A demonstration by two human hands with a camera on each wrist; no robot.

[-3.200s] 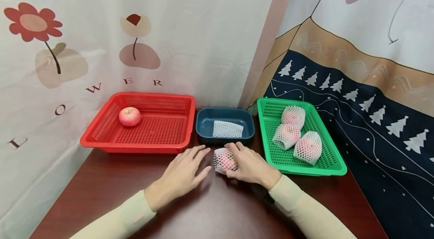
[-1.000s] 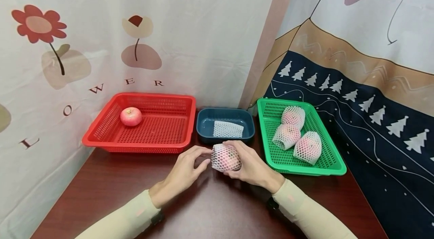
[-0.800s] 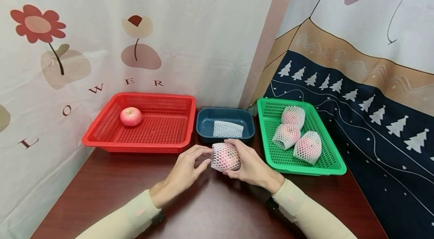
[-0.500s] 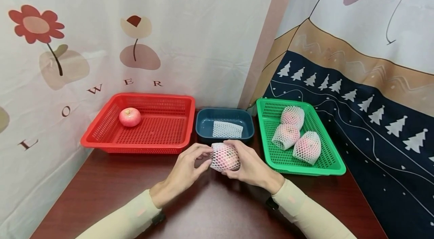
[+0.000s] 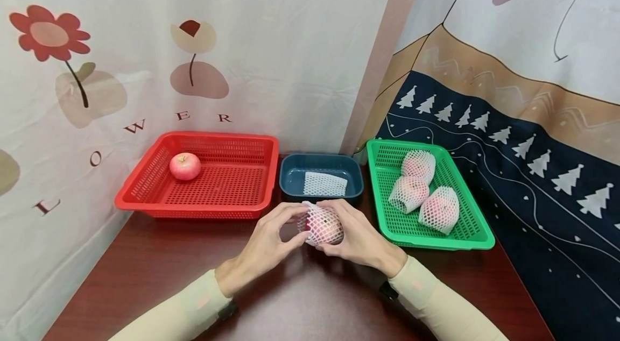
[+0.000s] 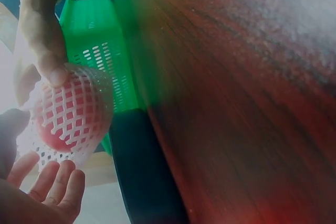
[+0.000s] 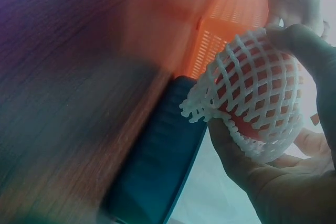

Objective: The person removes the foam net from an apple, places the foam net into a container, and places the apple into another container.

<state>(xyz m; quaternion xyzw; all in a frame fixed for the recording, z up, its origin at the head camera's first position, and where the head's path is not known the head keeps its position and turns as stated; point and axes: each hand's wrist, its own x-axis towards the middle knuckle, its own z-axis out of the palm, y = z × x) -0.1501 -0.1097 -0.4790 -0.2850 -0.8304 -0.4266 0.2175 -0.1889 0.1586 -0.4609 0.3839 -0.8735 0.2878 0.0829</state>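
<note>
Between both hands, over the table, is an apple wrapped in a white foam net. My right hand grips the wrapped apple from the right, thumb on the near side and fingers on the far side. With fingertips and thumb, my left hand holds the net's open left end, where a bit of bare red skin shows. Up close in the left wrist view, the left fingers sit at the net's edge and the mesh spreads around the apple.
A red basket at the left bears one bare apple. Behind the hands, a dark blue tray contains a flat foam net. At the right, a green basket holds 3 netted apples. Curtains hang behind.
My left fingers have moved in from beside the net onto its open end, and that end is now pulled wider. The right hand raised the wrapped apple slightly and keeps its grip.
</note>
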